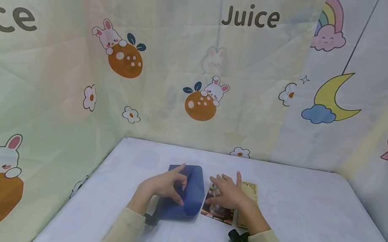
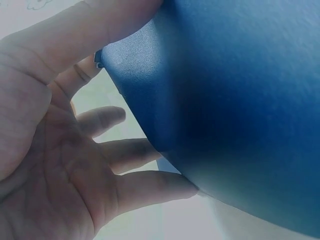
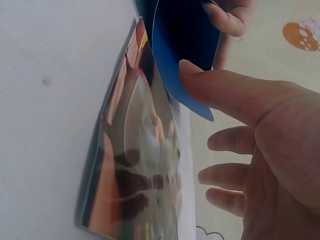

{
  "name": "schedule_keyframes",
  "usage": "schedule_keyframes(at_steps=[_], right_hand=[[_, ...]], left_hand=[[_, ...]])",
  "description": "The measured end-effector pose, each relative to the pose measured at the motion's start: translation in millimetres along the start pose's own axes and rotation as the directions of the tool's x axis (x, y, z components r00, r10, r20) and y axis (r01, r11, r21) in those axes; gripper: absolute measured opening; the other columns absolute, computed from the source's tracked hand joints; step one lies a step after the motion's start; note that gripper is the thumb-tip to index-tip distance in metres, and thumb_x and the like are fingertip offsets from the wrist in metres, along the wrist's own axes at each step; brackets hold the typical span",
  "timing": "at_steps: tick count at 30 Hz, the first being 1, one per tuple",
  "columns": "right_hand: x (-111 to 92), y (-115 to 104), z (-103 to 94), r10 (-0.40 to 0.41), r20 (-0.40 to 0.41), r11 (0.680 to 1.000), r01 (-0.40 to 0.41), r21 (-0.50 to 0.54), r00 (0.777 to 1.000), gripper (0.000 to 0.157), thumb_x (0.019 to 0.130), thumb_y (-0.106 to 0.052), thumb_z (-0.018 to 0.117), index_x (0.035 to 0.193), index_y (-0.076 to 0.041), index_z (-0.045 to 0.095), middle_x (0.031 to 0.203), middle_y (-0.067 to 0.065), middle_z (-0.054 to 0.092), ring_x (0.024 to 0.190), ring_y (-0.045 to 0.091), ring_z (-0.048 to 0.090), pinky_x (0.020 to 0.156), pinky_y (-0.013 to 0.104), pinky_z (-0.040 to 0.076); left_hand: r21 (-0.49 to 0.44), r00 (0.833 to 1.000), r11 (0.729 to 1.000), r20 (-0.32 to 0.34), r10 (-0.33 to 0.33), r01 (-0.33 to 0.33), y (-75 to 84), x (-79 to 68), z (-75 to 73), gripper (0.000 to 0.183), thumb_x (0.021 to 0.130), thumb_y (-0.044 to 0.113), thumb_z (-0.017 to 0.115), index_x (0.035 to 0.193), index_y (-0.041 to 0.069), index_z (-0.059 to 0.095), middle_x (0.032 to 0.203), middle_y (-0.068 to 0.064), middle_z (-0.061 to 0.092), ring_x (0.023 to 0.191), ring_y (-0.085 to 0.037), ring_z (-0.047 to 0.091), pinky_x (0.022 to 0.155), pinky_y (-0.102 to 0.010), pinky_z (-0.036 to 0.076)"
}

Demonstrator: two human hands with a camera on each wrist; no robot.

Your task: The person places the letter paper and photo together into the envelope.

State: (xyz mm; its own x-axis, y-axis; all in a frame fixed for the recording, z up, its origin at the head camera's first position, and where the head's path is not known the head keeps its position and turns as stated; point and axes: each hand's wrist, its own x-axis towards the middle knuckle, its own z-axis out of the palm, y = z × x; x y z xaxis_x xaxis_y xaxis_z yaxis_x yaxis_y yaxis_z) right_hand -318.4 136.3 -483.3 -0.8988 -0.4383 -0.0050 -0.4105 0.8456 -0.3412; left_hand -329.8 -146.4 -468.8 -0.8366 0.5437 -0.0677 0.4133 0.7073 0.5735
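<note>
A blue paper envelope stands partly raised on the table, its pocket gaping and its flap toward the right. My left hand grips its left side; in the left wrist view the thumb lies over the blue paper and other fingers are behind it. To the right, my right hand hovers over a glossy photo with its fingers spread. In the right wrist view the right thumb overlaps the flap's edge, and the photo lies below.
A gold patterned card lies beside the photo, partly under the right forearm. The white table reaches back to printed cloth walls. A black wrist camera sits at the right cuff.
</note>
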Motion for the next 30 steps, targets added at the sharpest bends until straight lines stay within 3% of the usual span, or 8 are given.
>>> schedule_keyframes(at_steps=[7, 16, 30], right_hand=[[0.0, 1.8, -1.1, 0.009, 0.004, 1.0, -0.009, -0.016, 1.0, 0.086, 0.082, -0.051, 0.083, 0.153, -0.014, 0.051, 0.161, 0.02, 0.046, 0.154, 0.041, 0.034, 0.121, 0.073, -0.013], [-2.0, 1.1, -5.2, 0.08, 0.019, 0.996, -0.079, -0.048, 0.997, 0.085, 0.082, -0.051, 0.083, 0.152, -0.014, 0.052, 0.159, 0.02, 0.049, 0.154, 0.042, 0.034, 0.12, 0.074, -0.014], [-2.1, 3.1, -6.1, 0.077, 0.021, 0.996, -0.076, -0.042, 0.997, 0.087, 0.081, -0.052, 0.084, 0.152, -0.013, 0.053, 0.155, 0.02, 0.053, 0.152, 0.043, 0.035, 0.12, 0.075, -0.012]], left_hand=[[-0.006, 1.0, 1.0, 0.001, 0.004, -0.004, -0.8, 0.0, 0.1, 0.04, 0.067, 0.027, 0.097, 0.083, 0.031, 0.06, 0.175, -0.018, 0.013, 0.156, -0.049, 0.026, 0.123, -0.062, 0.03], [-0.014, 1.0, 1.0, 0.001, 0.007, -0.007, -1.9, 0.8, 0.4, 0.041, 0.067, 0.026, 0.098, 0.083, 0.031, 0.06, 0.175, -0.018, 0.013, 0.157, -0.048, 0.025, 0.124, -0.062, 0.03], [-0.012, 1.0, 1.0, 0.005, -0.003, 0.003, -2.1, 0.4, 0.9, 0.04, 0.067, 0.027, 0.097, 0.083, 0.03, 0.06, 0.175, -0.017, 0.013, 0.156, -0.048, 0.025, 0.124, -0.062, 0.028]])
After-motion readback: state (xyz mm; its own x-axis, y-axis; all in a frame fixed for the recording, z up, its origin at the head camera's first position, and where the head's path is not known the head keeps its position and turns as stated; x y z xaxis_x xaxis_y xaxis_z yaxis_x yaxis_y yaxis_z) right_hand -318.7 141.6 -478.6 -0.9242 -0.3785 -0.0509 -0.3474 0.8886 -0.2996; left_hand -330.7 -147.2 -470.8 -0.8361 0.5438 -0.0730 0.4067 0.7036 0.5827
